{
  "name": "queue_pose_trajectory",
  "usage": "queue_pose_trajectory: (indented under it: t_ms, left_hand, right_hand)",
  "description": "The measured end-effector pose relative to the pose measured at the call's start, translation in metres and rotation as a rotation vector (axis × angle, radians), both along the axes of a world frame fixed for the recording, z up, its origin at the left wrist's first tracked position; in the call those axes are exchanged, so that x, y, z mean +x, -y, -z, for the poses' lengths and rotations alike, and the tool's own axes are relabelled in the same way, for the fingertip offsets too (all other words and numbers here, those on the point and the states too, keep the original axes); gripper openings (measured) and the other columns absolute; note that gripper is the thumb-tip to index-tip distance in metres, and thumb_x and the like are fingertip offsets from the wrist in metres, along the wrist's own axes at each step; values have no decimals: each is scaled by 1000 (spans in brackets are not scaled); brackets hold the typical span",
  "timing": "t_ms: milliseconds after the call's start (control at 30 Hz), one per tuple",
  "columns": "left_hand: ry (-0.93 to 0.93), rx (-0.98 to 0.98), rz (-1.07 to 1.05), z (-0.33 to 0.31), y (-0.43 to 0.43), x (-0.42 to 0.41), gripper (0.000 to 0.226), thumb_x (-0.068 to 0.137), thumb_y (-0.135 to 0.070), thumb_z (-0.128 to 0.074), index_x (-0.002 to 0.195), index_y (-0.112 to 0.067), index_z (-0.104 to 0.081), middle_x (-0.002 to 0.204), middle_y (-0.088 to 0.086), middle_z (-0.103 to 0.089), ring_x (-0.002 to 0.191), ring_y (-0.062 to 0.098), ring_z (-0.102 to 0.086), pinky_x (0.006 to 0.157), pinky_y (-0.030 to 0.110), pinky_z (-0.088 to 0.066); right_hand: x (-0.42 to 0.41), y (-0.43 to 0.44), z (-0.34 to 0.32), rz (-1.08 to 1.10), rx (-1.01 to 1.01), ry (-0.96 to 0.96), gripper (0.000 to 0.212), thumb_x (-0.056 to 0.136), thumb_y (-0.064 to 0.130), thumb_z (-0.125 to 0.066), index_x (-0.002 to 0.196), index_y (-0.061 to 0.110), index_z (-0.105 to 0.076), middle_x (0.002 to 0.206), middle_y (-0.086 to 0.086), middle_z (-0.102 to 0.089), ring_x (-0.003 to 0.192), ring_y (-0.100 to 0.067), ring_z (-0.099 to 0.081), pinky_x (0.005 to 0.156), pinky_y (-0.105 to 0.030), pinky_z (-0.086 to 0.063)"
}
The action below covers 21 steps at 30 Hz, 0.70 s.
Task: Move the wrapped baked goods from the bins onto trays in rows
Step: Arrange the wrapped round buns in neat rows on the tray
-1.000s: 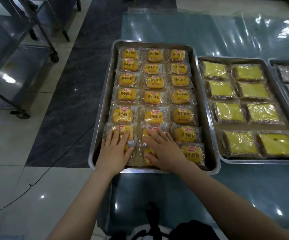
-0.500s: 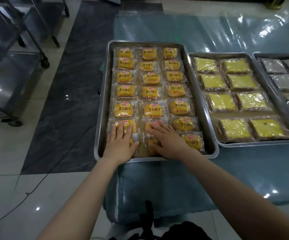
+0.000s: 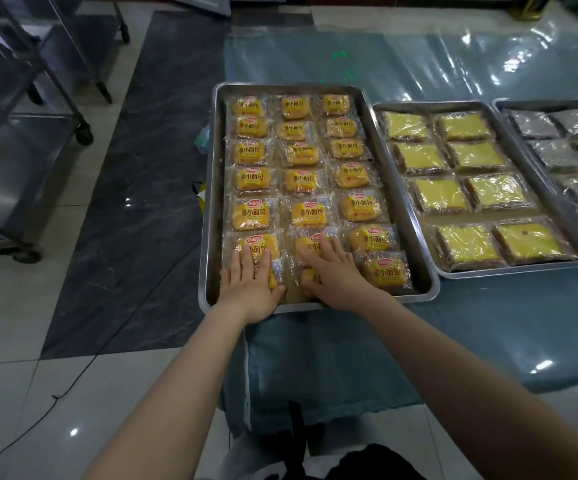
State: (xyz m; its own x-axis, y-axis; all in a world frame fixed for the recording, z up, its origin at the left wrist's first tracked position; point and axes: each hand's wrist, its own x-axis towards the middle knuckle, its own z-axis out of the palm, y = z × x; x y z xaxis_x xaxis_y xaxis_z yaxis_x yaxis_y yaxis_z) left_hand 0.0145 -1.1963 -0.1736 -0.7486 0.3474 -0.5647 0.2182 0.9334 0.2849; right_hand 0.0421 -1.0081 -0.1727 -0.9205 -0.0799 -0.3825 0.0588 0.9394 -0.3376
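A steel tray (image 3: pixel 210 209) is set on the sheet-covered surface (image 3: pixel 488 323), and wrapped buns (image 3: pixel 301 180) are laid in it in three columns that run away from the person. Both arms are stretched to the tray's near end.

The left grip (image 3: pixel 249 285) is laid flat, fingers straight and close together, on the near buns of the left column; one bun (image 3: pixel 258 245) is touched by the fingertips, and nothing is clasped. The right grip (image 3: pixel 336 275) is likewise spread open, fingers fanned, over the near buns of the middle column (only the yellow edges show from under the palm). The right column's nearest bun (image 3: pixel 389 273) lies just beside that grip, untouched.

A second tray (image 3: pixel 523 268) is placed against the first on the right and is filled with yellow cakes (image 3: pixel 440 199) in two columns. Beyond it a third tray (image 3: pixel 550 105) is partly seen, with grey packets (image 3: pixel 554 155) in it.

To the left, a wheeled rack (image 3: pixel 13 174) is parked on the tiled floor (image 3: pixel 10 306), and a thin cable (image 3: pixel 55 397) is trailed across the tiles.
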Motion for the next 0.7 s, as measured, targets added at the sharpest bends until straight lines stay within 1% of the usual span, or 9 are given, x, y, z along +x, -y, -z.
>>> queue_pose_trajectory:
  t_ms: [100,233,300,400,500,567,700]
  left_hand:
    - [27,-17,-10,0,-4,-1,79,94,-57,-28,142,-30,29,141,8,45,132,27,39,110,45,16]
    - [56,-18,-36,-2,-6,-3,86,92,-58,-36,141,-30,29,141,7,46,133,27,36,110,45,14]
    - [75,-14,-46,-3,-6,-5,89,92,-57,-40,141,-31,28,141,6,46,134,27,36,111,45,14]
    - [93,2,-52,-4,-7,-5,92,90,-57,-45,141,-32,28,142,6,46,134,27,35,111,44,13]
    - [93,27,-70,-4,-7,-5,94,90,-55,-47,143,-31,26,143,6,45,134,27,35,111,45,12]
    - [60,57,-86,-2,-6,-4,96,88,-56,-50,144,-31,24,145,6,42,136,27,33,112,45,11]
    - [-81,178,-137,2,-1,2,104,81,-60,-56,146,-32,20,153,4,27,141,26,21,114,46,3]
  right_hand:
    - [0,5,4,9,12,38,65,96,44,-44,146,50,-3,153,-7,31,137,-32,31,112,-54,6]
    - [-3,8,6,4,34,75,67,96,47,-43,146,49,2,151,-8,36,136,-34,33,112,-55,6]
    - [-4,8,4,-4,30,107,71,94,53,-44,146,49,3,150,-7,38,136,-34,33,112,-54,6]
    - [-5,6,0,-20,21,157,83,86,65,-49,146,48,6,148,-4,41,135,-32,35,112,-53,8]
    - [-5,7,-2,-21,17,173,86,86,62,-52,146,47,7,148,-5,41,136,-32,35,112,-52,8]
    - [-5,9,-3,-10,31,163,89,84,63,-54,146,47,7,149,-5,40,136,-32,34,113,-52,7]
    - [-5,10,-1,20,32,118,95,79,65,-61,147,48,2,152,-3,34,140,-31,27,114,-51,3]
